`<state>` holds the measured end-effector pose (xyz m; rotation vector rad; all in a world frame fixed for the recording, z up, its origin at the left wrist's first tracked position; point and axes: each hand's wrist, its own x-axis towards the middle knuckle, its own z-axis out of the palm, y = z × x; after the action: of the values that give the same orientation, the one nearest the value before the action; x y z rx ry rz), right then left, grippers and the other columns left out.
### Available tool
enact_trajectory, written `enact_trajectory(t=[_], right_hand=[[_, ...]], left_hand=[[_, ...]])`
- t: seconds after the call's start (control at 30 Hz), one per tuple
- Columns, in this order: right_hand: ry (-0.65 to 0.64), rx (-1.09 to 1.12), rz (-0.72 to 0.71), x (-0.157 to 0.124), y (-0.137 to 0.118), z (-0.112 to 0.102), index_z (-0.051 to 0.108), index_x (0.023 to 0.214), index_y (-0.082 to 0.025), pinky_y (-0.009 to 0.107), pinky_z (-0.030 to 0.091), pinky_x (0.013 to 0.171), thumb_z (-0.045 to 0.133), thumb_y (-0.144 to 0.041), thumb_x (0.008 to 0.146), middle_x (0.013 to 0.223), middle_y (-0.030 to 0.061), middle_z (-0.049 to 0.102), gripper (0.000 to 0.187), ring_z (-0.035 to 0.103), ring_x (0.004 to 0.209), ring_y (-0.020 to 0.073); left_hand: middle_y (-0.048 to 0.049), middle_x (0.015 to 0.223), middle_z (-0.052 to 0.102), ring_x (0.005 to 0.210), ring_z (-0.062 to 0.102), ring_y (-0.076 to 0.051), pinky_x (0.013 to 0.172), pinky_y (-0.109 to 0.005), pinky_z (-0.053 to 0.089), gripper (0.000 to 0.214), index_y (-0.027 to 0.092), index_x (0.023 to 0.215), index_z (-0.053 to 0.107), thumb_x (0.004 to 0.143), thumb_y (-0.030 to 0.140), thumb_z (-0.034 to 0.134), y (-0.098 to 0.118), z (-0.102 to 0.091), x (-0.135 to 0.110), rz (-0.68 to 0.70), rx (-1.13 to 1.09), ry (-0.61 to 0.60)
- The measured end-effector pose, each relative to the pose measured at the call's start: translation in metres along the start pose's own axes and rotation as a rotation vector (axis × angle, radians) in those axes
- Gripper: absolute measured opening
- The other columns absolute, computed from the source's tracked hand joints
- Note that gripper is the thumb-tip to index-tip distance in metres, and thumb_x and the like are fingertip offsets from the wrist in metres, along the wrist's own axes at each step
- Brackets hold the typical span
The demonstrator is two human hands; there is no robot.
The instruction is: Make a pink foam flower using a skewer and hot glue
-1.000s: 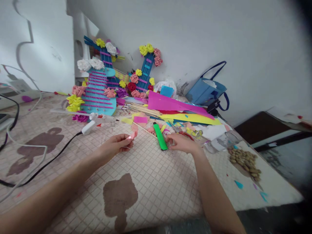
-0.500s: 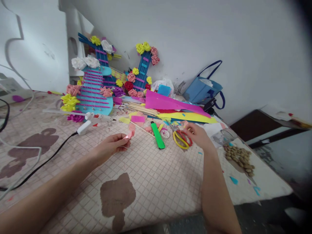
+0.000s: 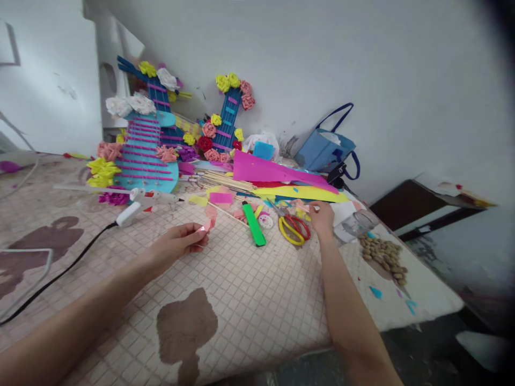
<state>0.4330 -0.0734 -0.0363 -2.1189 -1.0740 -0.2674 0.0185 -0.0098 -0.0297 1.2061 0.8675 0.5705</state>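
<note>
My left hand (image 3: 189, 238) pinches a small folded piece of pink paper (image 3: 207, 225) between thumb and fingers, just above the table. My right hand (image 3: 322, 217) is at the right, beyond the scissors (image 3: 293, 229), which have one red and one yellow handle. Its fingertips are pinched together beside pink paper scraps (image 3: 300, 206); what they hold, if anything, is too small to make out. Between the hands lie a green box cutter (image 3: 254, 225) and a white spool (image 3: 265, 220). A white glue gun (image 3: 139, 203) rests left of my left hand.
Behind stand blue paper-flower models (image 3: 147, 142), thin sticks (image 3: 219, 181) and a magenta paper sheet (image 3: 273, 170). A blue bag (image 3: 322, 150) leans at the wall. Pistachio-like nuts (image 3: 382, 252) lie right, near a clear cup (image 3: 362, 222). The glue gun's black cord (image 3: 76, 273) crosses the left side.
The view has turned slightly right, so things sit further left. My right hand has shifted a little away from the scissors. My left hand still holds the pink paper.
</note>
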Motion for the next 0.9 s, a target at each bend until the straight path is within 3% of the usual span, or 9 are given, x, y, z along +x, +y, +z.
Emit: enact_trajectory(t=[0.07, 0.17, 0.3, 0.4, 0.57, 0.67, 0.77, 0.9], right_hand=[[0.037, -0.003, -0.030, 0.000, -0.001, -0.007, 0.066, 0.084, -0.016, 0.040, 0.044, 0.084, 0.046, -0.025, 0.078, 0.099, 0.0146, 0.065, 0.022, 0.058, 0.088, 0.0257], [0.024, 0.020, -0.066, -0.004, -0.009, -0.014, 0.065, 0.090, -0.016, 0.038, 0.045, 0.080, 0.043, -0.029, 0.082, 0.094, 0.0125, 0.066, 0.027, 0.059, 0.082, 0.0240], [-0.110, 0.090, -0.140, -0.021, -0.035, -0.011, 0.064, 0.092, -0.018, 0.032, 0.047, 0.070, 0.042, -0.035, 0.087, 0.079, 0.0062, 0.068, 0.028, 0.060, 0.070, 0.0202], [-0.210, 0.130, -0.227, -0.043, -0.066, -0.003, 0.065, 0.088, -0.021, 0.030, 0.047, 0.071, 0.046, -0.038, 0.088, 0.076, 0.0037, 0.068, 0.025, 0.062, 0.072, 0.0189], [-0.407, 0.310, -0.571, -0.084, -0.118, -0.001, 0.063, 0.087, -0.024, 0.036, 0.046, 0.083, 0.046, -0.031, 0.090, 0.091, 0.0042, 0.068, 0.018, 0.061, 0.088, 0.0202], [-0.461, 0.530, -0.496, -0.109, -0.140, -0.001, 0.060, 0.094, -0.025, 0.031, 0.047, 0.070, 0.048, -0.034, 0.091, 0.089, 0.0027, 0.063, 0.015, 0.058, 0.076, 0.0162], [-0.635, 0.796, -0.314, -0.132, -0.156, 0.004, 0.052, 0.108, -0.026, 0.026, 0.042, 0.052, 0.055, -0.039, 0.086, 0.099, 0.0022, 0.057, 0.025, 0.050, 0.059, 0.0098], [-0.805, 0.985, -0.158, -0.154, -0.171, 0.015, 0.048, 0.110, -0.026, 0.024, 0.042, 0.050, 0.067, -0.040, 0.076, 0.104, 0.0032, 0.053, 0.041, 0.052, 0.062, 0.0093]], left_hand=[[-0.0032, 0.075, 0.064, 0.073, 0.057, -0.016, 0.067, -0.027, 0.045, 0.033, 0.016, 0.075, 0.063, 0.066, 0.046, 0.076, 0.000, 0.001, -0.001, 0.000, 0.005, 0.000], [-0.0032, 0.075, 0.064, 0.073, 0.057, -0.016, 0.068, -0.027, 0.045, 0.034, 0.016, 0.074, 0.063, 0.066, 0.047, 0.075, -0.001, 0.001, 0.000, 0.003, 0.018, -0.002], [-0.0021, 0.075, 0.063, 0.072, 0.056, -0.014, 0.070, -0.026, 0.045, 0.035, 0.017, 0.074, 0.062, 0.066, 0.049, 0.075, -0.004, 0.000, 0.001, 0.009, 0.019, -0.015], [-0.0005, 0.075, 0.061, 0.072, 0.054, -0.012, 0.071, -0.025, 0.044, 0.036, 0.017, 0.074, 0.061, 0.067, 0.050, 0.074, -0.005, 0.000, 0.002, 0.008, 0.020, -0.025], [-0.0012, 0.079, 0.060, 0.075, 0.053, -0.013, 0.072, -0.026, 0.043, 0.037, 0.017, 0.081, 0.062, 0.069, 0.050, 0.072, -0.006, 0.001, 0.000, 0.039, 0.075, -0.014], [0.0010, 0.072, 0.055, 0.067, 0.049, -0.012, 0.065, -0.024, 0.040, 0.034, 0.017, 0.080, 0.063, 0.072, 0.049, 0.069, -0.005, 0.004, -0.003, 0.099, 0.167, -0.015], [0.0025, 0.066, 0.051, 0.063, 0.045, -0.011, 0.061, -0.023, 0.035, 0.031, 0.016, 0.077, 0.062, 0.075, 0.047, 0.065, -0.005, 0.008, -0.006, 0.147, 0.230, -0.072], [0.0005, 0.072, 0.056, 0.067, 0.049, -0.012, 0.061, -0.024, 0.037, 0.033, 0.015, 0.083, 0.063, 0.075, 0.046, 0.064, -0.006, 0.013, -0.010, 0.184, 0.269, -0.107]])
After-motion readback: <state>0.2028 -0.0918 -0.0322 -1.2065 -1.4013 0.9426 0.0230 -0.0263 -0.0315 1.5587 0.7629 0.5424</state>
